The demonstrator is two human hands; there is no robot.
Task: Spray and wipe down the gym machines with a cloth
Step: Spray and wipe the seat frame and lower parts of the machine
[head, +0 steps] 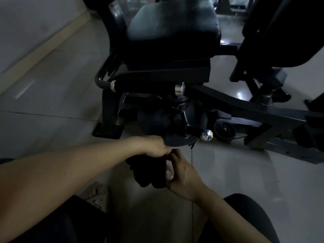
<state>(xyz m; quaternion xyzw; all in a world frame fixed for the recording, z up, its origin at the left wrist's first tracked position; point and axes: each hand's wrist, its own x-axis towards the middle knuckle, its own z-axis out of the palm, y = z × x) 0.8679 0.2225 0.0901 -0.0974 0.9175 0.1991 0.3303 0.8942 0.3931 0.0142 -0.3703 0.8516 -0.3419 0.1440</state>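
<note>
Below the near round plate (177,142), the cloth (149,174) is gripped by the left hand (154,146) and right hand (184,174); regathering seems underway, and firm pressing onto the plate is needed.

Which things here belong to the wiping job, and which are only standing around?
Job: dark cloth, held by left hand and right hand; gym machine in front.
Just there: sandal, tiled floor, wall.

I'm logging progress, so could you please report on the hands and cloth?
Left hand grips dark cloth from above. Right hand holds its right edge. Cloth short of machine, not wiping. Nothing between.
</note>
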